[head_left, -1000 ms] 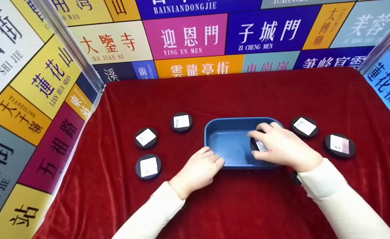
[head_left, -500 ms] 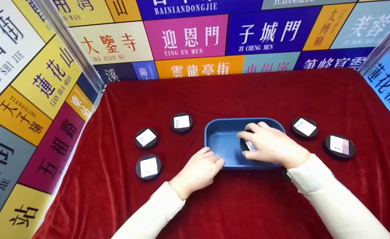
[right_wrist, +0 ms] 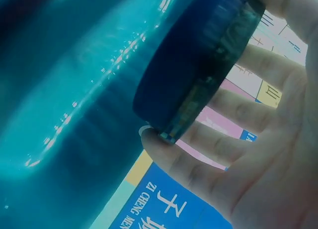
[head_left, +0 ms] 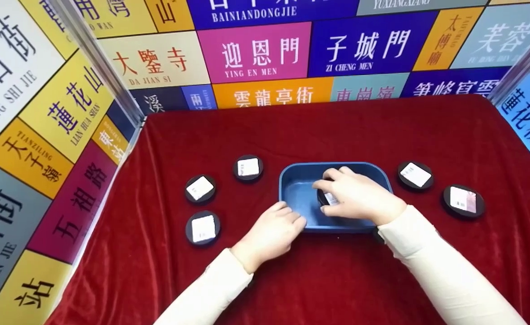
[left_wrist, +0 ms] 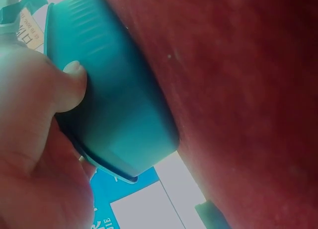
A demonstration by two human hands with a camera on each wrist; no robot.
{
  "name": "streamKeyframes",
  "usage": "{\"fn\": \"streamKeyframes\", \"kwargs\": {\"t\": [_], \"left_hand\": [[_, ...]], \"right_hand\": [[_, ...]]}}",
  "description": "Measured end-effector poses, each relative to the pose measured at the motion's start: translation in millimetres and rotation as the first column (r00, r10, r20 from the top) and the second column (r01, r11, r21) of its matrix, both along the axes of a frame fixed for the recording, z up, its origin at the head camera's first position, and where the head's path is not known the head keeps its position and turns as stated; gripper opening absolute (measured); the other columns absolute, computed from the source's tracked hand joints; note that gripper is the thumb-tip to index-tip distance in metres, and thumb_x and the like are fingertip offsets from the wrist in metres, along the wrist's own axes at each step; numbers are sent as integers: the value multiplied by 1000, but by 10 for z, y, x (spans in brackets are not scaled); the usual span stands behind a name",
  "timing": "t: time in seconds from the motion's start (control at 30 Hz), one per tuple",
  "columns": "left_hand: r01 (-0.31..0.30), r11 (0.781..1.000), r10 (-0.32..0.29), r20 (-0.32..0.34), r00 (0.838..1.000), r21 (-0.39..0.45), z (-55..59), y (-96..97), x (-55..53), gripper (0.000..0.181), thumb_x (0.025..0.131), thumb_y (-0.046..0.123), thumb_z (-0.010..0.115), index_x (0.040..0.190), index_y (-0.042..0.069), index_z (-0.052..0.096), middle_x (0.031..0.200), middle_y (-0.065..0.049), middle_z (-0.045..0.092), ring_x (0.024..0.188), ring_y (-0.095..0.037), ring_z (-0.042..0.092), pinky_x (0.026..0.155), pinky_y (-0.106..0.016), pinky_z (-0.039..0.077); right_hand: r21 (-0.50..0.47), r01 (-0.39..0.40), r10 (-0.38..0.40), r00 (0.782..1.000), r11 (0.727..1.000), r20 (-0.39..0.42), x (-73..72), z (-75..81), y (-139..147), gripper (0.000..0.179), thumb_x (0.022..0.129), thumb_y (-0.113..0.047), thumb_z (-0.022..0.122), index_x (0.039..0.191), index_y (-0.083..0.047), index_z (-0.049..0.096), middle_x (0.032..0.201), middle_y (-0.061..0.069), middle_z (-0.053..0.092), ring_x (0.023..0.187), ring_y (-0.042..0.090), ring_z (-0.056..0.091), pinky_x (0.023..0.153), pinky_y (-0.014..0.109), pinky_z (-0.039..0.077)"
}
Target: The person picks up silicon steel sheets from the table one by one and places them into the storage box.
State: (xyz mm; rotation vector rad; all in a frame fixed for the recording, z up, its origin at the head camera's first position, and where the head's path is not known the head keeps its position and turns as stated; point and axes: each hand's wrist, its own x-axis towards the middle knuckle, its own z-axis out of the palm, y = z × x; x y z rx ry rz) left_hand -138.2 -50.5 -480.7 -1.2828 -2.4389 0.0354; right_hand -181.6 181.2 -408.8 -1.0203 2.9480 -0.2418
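A blue rectangular box (head_left: 300, 195) with rounded corners stands on the red cloth. My left hand (head_left: 269, 232) grips its near left corner; in the left wrist view the thumb (left_wrist: 72, 87) presses on the outer wall. My right hand (head_left: 360, 196) reaches over the near right side into the box, holding a flat, round black container (head_left: 326, 197) with a white label. In the right wrist view the round container (right_wrist: 194, 60) is tilted, pinched at its edge between thumb and fingers. Whether it touches the box floor I cannot tell.
Left of the box lie three similar round containers, one at the back (head_left: 248, 168), one in the middle (head_left: 200, 188) and one nearer (head_left: 202, 228). Two more, a farther one (head_left: 415, 175) and a nearer one (head_left: 463, 201), lie right. Sign-covered panels (head_left: 260, 49) border the red cloth (head_left: 337, 131).
Inside the box, my right hand has moved left with the round black container, from the right part towards the middle. My left hand keeps its grip on the corner.
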Motion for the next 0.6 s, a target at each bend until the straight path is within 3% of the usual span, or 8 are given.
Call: {"fn": "streamKeyframes", "kwargs": {"t": [0.6], "left_hand": [[-14, 1000, 14, -5, 1000, 2, -7, 19, 8, 11, 82, 12, 69, 87, 15, 60, 81, 2, 66, 81, -18, 61, 96, -37, 46]], "right_hand": [[20, -46, 46, 999, 999, 21, -110, 48, -152, 48, 80, -34, 71, 125, -16, 70, 122, 12, 64, 109, 33, 57, 90, 48, 54]]}}
